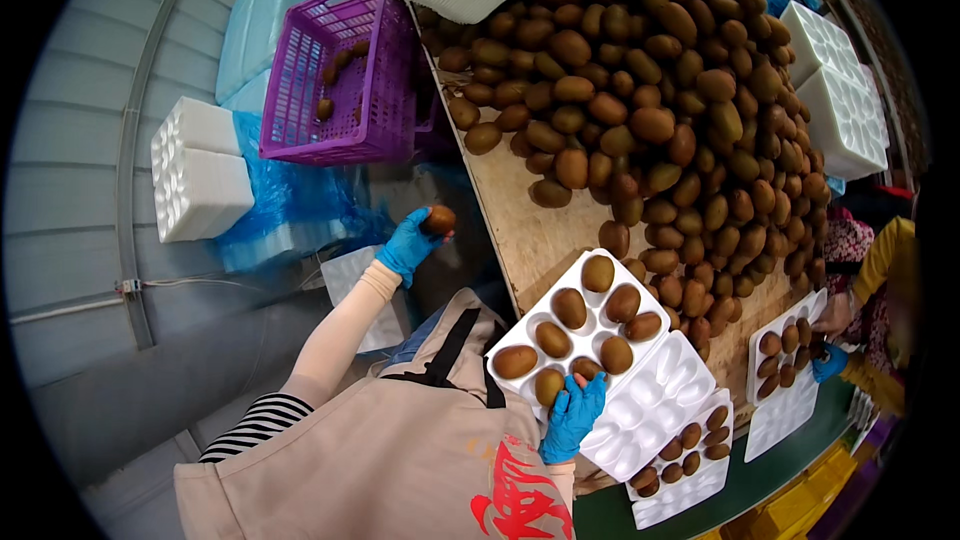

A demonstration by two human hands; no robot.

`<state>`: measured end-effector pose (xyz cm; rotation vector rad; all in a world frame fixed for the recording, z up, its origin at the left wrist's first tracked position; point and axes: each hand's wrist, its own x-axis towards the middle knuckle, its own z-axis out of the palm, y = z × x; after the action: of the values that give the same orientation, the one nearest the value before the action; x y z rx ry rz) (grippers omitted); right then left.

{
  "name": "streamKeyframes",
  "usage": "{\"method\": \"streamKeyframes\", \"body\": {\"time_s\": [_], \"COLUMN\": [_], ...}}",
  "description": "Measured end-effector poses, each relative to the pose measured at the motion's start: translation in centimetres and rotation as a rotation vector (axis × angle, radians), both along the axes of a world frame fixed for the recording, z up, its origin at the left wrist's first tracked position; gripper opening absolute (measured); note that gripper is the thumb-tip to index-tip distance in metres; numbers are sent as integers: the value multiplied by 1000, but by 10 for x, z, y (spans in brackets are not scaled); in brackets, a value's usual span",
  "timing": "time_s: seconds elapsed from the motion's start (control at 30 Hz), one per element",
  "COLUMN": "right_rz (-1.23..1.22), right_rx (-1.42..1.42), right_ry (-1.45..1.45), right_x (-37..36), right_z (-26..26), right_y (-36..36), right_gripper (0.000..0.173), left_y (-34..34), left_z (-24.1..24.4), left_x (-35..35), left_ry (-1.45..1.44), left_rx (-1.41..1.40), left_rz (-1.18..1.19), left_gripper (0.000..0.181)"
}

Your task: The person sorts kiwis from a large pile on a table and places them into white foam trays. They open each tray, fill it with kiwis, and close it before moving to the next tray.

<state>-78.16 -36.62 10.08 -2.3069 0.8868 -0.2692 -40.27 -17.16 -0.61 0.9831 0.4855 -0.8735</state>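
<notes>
My left hand, in a blue glove with bare fingertips, holds a brown kiwifruit beyond the table's left edge, above the floor. My right hand, gloved the same way, has its fingertips on a kiwifruit in the near part of a white foam tray. Several more kiwifruit sit in the tray's hollows, and one hollow near the middle shows bare. The tray's dimpled other half lies folded out on the right. Beyond the tray spreads a large heap of kiwifruit on the wooden tabletop.
A purple crate with several kiwifruit stands at the upper left. Stacks of foam trays stand left, top and right. Another filled tray lies on the green surface. At the right, a co-worker's gloved hand touches a further tray.
</notes>
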Motion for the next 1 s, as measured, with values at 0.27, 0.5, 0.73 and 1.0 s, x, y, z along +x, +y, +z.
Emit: {"method": "streamKeyframes", "body": {"time_s": [0.27,0.5,0.73,1.0], "right_rz": [-66,-32,-81,-211], "right_rx": [19,-38,33,187], "right_ry": [-51,-42,-41,-69], "right_x": [-7,-6,-4,-9], "right_z": [-13,-12,-1,4], "right_y": [6,4,2,12], "right_gripper": [29,22,26,25], "left_y": [30,22,-143,-227], "left_z": [13,69,37,32], "left_x": [78,194,53,46], "left_ry": [-241,-512,-1296,-1529], "left_rx": [152,260,651,1054], "left_rz": [94,378,-552,-565], "left_gripper": [42,51,67,66]}}
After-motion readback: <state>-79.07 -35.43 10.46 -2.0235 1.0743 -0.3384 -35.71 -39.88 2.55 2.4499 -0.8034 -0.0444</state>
